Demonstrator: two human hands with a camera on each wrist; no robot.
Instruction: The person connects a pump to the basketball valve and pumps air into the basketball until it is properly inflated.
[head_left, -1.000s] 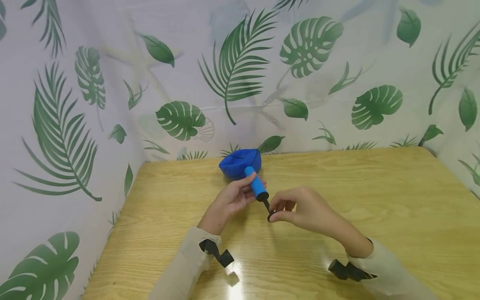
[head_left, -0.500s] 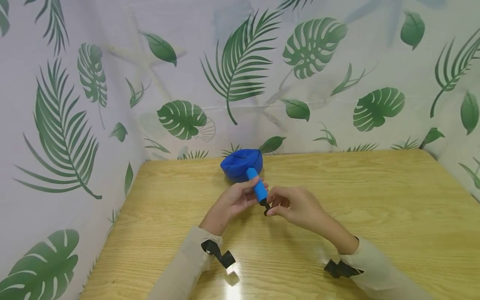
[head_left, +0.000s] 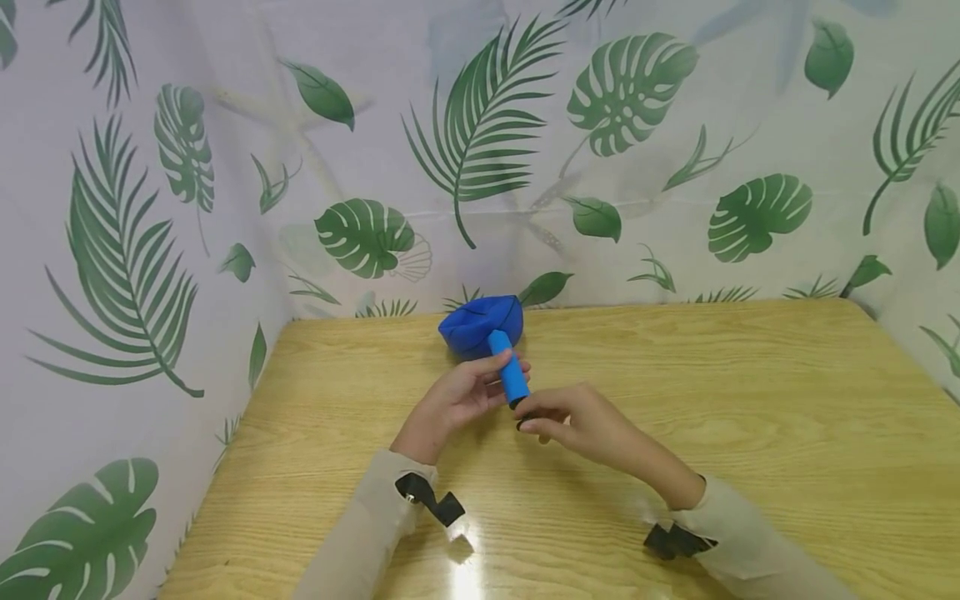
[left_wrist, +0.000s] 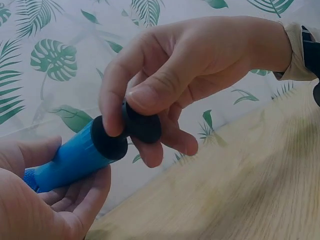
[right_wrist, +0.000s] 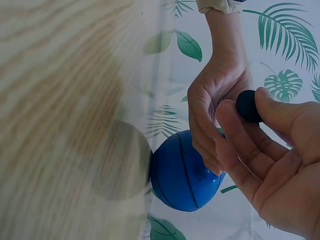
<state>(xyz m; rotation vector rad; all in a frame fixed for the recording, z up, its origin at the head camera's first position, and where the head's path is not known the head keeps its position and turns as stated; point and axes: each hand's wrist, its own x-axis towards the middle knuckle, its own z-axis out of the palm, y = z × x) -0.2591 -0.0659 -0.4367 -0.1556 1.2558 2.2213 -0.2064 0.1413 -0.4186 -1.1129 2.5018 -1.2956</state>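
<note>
Handle: pushed in since the earlier frame; the black handle (left_wrist: 147,127) has been brought close to the near end of the pump barrel (head_left: 513,377), and little shaft is now shown.
Right hand (head_left: 581,419): carried left with that stroke; the handle is pinched between thumb and forefinger.
Left hand (head_left: 463,398): fingers clamped round the barrel, thumb above.
Ball (head_left: 468,327): dented on top, rested on the bench (head_left: 750,392) at its far side, beyond the left hand; the barrel's far end is brought up to it, though the joint itself cannot be made out.
Stroke: probably best pushed straight along the barrel, without sideways load on the joint.
Grip: barrel to be held steady; the right fingertips should be kept clear of the barrel's rim, where skin could be nipped.
</note>
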